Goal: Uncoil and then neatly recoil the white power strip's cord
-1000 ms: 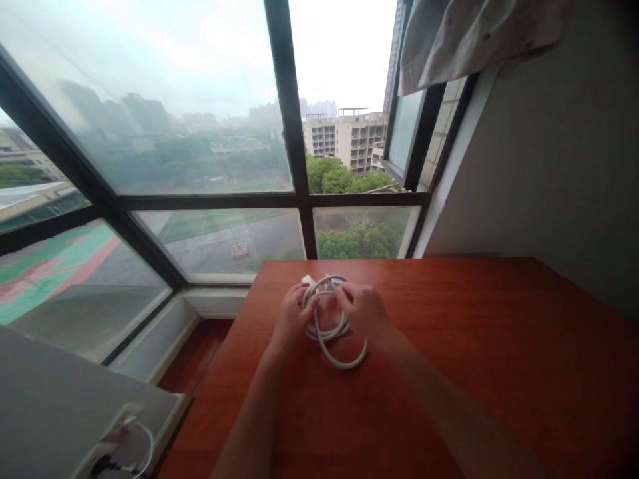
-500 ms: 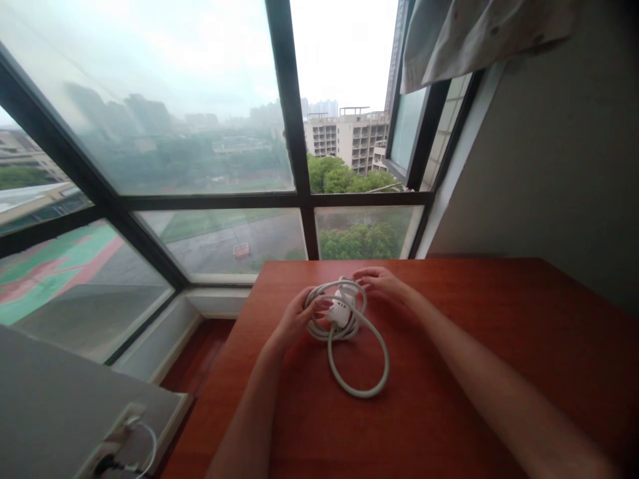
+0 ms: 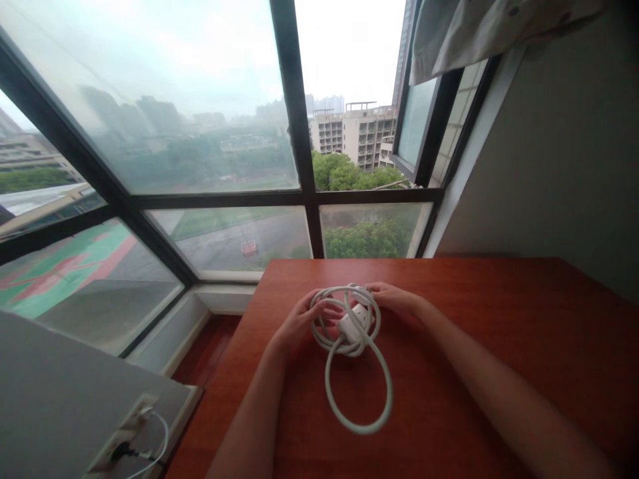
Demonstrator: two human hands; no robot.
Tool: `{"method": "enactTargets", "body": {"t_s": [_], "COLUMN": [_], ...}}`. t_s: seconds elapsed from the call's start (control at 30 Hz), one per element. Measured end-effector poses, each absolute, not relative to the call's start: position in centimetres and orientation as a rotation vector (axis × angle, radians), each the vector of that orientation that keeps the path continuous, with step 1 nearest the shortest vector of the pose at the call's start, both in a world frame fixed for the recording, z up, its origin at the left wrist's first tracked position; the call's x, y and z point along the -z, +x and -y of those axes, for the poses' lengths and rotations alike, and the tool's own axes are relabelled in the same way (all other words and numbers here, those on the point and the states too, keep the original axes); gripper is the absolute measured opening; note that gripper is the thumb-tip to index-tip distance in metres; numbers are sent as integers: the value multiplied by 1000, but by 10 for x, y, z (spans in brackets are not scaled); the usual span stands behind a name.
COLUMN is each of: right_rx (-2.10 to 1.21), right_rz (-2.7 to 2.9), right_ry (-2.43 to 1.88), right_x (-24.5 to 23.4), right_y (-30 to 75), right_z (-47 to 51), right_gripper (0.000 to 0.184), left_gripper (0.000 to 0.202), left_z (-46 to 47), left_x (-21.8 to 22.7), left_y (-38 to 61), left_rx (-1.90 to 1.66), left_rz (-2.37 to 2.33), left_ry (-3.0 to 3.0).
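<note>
A coiled white power cable (image 3: 349,346) with a white plug block (image 3: 352,324) lies on the reddish wooden table (image 3: 499,346). My left hand (image 3: 304,319) rests on the left side of the coil, its fingers stretched over the loops. On the coil's upper right edge lies my right hand (image 3: 397,301), fingertips touching the cable. One long loop (image 3: 357,399) of the cable hangs toward me across the tabletop.
A large window (image 3: 200,133) with dark frames stands behind the table's far edge. A grey wall (image 3: 559,153) borders the right side. At bottom left a wall socket (image 3: 122,446) holds a thin white wire. Cloth (image 3: 474,26) hangs at top right.
My right hand left the top of the coil and now sits at its upper right. The loose loop has grown longer toward me, and the plug block shows in the coil.
</note>
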State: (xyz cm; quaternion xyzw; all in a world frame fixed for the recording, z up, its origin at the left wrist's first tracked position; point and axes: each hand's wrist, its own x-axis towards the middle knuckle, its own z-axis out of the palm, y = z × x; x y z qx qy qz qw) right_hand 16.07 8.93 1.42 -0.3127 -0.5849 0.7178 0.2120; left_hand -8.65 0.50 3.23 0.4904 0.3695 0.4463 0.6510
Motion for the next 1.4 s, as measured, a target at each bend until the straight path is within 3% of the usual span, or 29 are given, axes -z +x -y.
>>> {"method": "enactTargets", "body": {"t_s": [0.23,0.4,0.73,1.13,1.27,1.4], "right_rx": [-2330,-2125,-1613,-1351,-1312,-971], "right_rz": [1676,1797,1219,1570,1549,1426], "right_ry": [-742,-731,-1363,-1564,-1634,-1765], "right_x": [-19,-23,-15,-24,-20,-19], "right_y": [157,163,237,267,292,308], "right_z": [-65,-52,-42,8,16,16], "right_gripper": [49,41,47,55,54,53], "left_gripper": [31,30,31,11,18,20], "left_z": [-3,-5,-19,-24,-24,-22], "left_x": [-30,-25,-19,-12,-4,2], "left_y": [-78,-74,-80,-85,-82,-72], "left_rx": [-1153,-1245,-1468,-1654,-1613,-1365], "left_rz": [-733,-698,-988,-1119,-1217,-1462], "left_ry": [910,759,508,370,553,1030]}}
